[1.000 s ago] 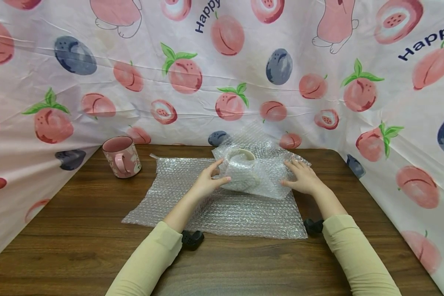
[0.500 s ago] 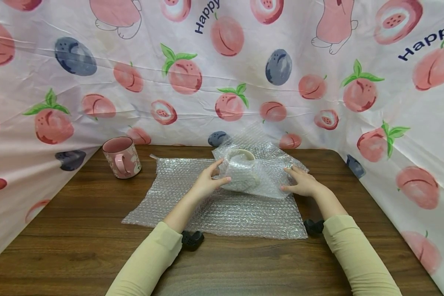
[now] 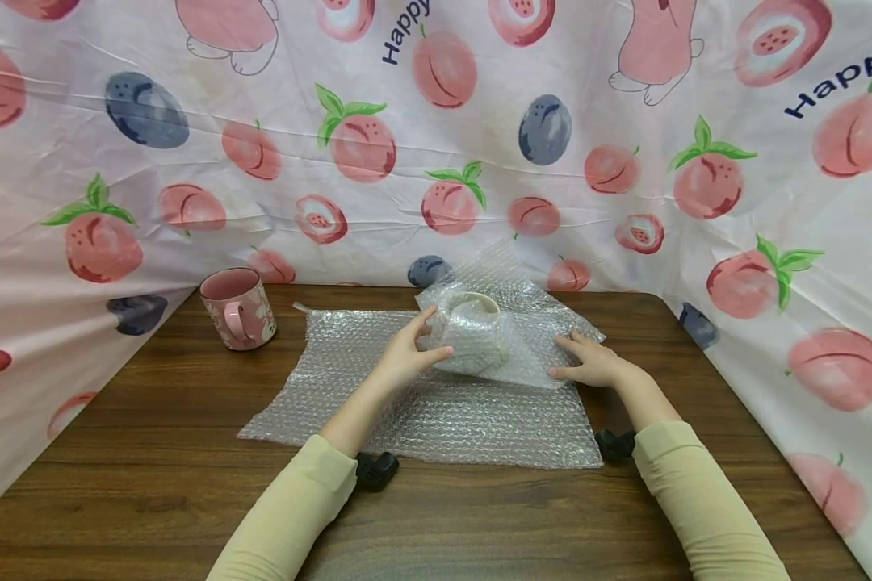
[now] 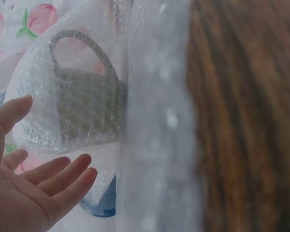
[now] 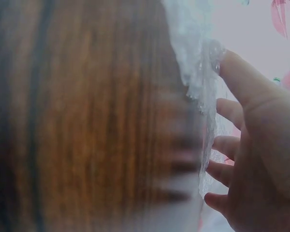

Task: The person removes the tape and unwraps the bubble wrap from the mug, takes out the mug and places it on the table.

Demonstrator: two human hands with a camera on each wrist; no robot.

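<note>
A cream mug [image 3: 472,331] stands under a sheet of bubble wrap [image 3: 534,355], its pale rim showing through. Its looped handle appears through the film in the left wrist view, next to the mug's greenish-looking body [image 4: 82,99]. My left hand [image 3: 405,355] is at the mug's left side, thumb and fingers spread apart around the wrapped side. My right hand [image 3: 590,361] rests its fingertips on the right edge of the sheet, palm down. In the right wrist view, the thumb and fingertips of that hand [image 5: 261,130] touch the crinkled film.
A larger bubble wrap sheet [image 3: 414,428] lies flat beneath on the brown wooden table [image 3: 153,468]. A pink patterned mug [image 3: 238,311] stands at the back left. Fruit-printed cloth [image 3: 378,258] hangs behind and at both sides. Black wrist devices [image 3: 376,470] sit below the hands.
My right hand has drawn its fingers in slightly and come a little nearer, and the sheet's right edge shows less crumpled. The left hand and mug stay practically still.
</note>
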